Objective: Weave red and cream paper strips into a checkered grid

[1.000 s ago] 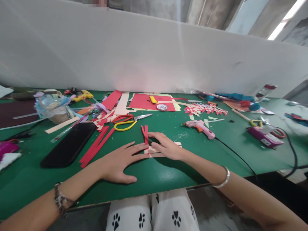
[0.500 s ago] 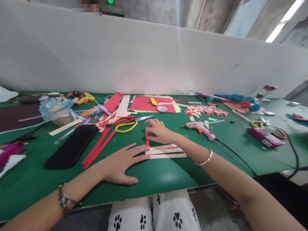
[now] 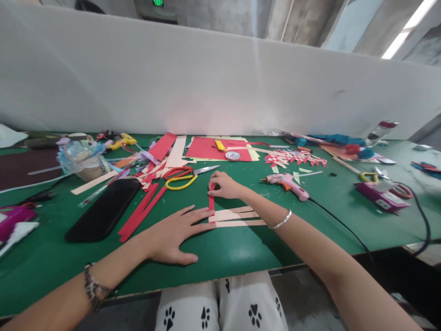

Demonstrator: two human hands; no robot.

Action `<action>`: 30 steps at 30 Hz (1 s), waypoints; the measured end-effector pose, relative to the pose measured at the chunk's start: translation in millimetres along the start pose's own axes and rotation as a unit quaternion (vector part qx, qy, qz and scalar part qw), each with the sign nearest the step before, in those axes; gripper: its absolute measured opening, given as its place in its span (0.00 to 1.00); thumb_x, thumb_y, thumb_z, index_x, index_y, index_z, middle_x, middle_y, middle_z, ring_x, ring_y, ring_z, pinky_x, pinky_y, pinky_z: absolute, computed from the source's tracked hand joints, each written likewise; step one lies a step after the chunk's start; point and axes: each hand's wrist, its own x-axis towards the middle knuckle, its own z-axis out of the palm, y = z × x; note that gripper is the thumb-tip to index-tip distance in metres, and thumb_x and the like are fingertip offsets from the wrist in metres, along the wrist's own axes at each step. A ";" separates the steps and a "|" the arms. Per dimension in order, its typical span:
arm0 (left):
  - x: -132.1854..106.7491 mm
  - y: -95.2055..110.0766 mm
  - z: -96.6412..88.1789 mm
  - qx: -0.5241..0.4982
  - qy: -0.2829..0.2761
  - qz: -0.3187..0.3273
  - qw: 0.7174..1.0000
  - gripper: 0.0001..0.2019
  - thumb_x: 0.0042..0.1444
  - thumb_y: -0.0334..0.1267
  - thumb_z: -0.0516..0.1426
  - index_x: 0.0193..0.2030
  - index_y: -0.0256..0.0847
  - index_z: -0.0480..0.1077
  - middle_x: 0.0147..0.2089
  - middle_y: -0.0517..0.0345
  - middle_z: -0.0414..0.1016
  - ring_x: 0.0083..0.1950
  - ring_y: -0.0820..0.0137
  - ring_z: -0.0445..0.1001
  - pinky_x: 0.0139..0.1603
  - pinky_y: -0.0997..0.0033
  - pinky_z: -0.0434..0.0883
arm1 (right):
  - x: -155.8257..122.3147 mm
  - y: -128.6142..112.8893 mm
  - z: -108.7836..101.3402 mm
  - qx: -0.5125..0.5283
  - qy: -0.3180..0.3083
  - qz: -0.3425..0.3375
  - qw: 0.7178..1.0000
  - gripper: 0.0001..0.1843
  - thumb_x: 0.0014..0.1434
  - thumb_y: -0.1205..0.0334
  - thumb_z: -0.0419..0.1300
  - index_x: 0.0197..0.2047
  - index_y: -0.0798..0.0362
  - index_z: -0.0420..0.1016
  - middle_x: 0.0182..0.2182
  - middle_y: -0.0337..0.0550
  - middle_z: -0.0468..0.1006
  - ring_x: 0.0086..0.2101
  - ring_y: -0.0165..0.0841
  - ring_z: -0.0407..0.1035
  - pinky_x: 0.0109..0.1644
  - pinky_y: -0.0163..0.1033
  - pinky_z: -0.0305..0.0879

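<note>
Your right hand [image 3: 223,186] is curled with its fingertips pinched on the far end of a red strip [image 3: 211,202]. That strip runs back toward you and crosses the left ends of the cream strips [image 3: 237,215], which lie side by side on the tabletop [image 3: 241,250]. Your right forearm reaches out over their right ends.

Your left hand [image 3: 174,232] lies palm down, fingers spread wide, holding nothing. Its fingertips press on the cream strips where the red strip meets them.

Just beyond your right hand, to the left, lie the scissors [image 3: 184,177]. The pink glue gun [image 3: 287,181] sits near on the right. Left of your left hand are loose red strips [image 3: 138,214] and a black case [image 3: 103,207]. Farther back lie a red sheet [image 3: 206,148] and a woven piece [image 3: 292,157].
</note>
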 end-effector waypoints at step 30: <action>-0.9 -1.4 7.3 0.005 0.018 0.010 1.000 0.41 0.48 0.51 0.57 0.66 0.52 0.43 0.69 0.56 0.40 0.68 0.56 0.43 0.66 0.45 0.37 | -111.5 -53.4 -12.1 -0.076 0.016 -0.101 0.992 0.14 0.62 0.65 0.49 0.50 0.50 0.66 0.46 0.46 0.71 0.48 0.34 0.63 0.53 0.44 0.56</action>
